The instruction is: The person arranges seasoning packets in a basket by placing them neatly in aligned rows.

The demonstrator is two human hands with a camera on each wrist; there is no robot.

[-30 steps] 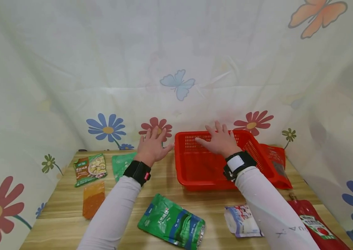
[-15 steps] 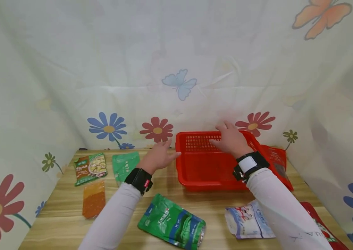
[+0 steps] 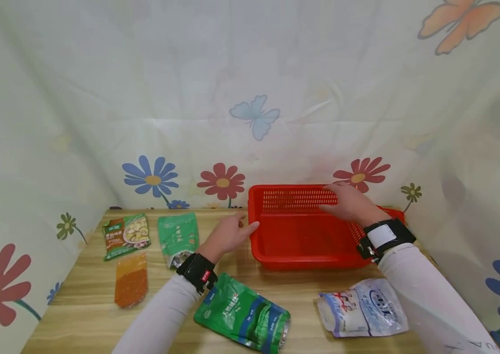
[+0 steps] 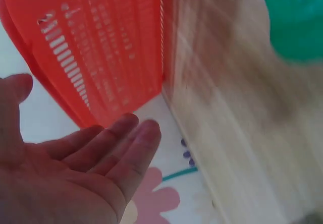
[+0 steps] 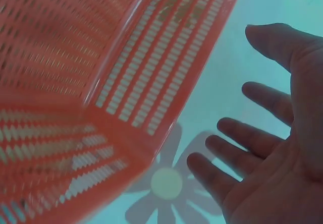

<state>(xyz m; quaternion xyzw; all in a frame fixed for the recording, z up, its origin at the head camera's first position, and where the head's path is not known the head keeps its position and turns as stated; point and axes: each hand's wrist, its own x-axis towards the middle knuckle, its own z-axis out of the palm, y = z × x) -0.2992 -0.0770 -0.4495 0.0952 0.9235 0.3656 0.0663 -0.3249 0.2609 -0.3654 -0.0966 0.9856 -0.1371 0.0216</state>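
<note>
Both hands have spread apart: left hand (image 3: 227, 236) now hovers with a wide, relaxed grip just beside the red basket's (image 3: 303, 246) left wall, right hand (image 3: 351, 204) likewise wide-fingered over its far right rim, holding nothing. Basket sits near the surface's (image 3: 303, 305) back edge.

Legible text is minimal. The right sleeve (image 3: 449, 314) carries dark capital letters near the lower frame edge; "A" and "X" can be made out, the rest cannot. The green pouch (image 3: 243, 319) bears white characters, and the white packet (image 3: 362, 307) bears a round emblem; both are too small to read.
</note>
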